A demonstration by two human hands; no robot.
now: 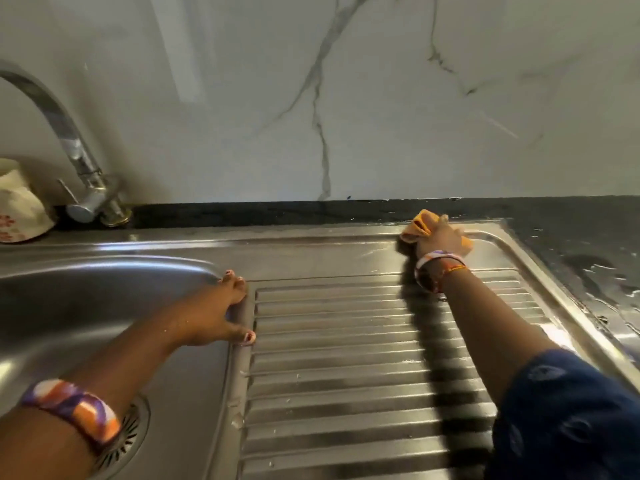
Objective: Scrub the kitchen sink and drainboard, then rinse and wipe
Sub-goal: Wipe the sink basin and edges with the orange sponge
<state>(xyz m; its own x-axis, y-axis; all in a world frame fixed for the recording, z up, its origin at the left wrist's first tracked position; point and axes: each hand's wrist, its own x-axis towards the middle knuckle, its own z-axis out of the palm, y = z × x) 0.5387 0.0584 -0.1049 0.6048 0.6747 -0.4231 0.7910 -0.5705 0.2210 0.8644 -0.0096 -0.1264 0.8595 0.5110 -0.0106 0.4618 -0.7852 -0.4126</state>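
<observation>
A stainless steel sink bowl (86, 306) fills the left, with its round drain strainer (133, 434) partly hidden under my left forearm. The ribbed drainboard (346, 358) lies to its right. My right hand (441, 237) grips an orange cloth (417, 226) and holds it against the drainboard's far flat edge near the back right corner. My left hand (221, 313) rests with straight fingers on the ridge between bowl and drainboard. Small water drops dot the ribs.
A curved chrome tap (69, 140) stands at the back left, beside a cream cup with red flowers (17, 206). A dark wet counter (588, 258) borders the drainboard on the right. A white marble wall (346, 98) rises behind.
</observation>
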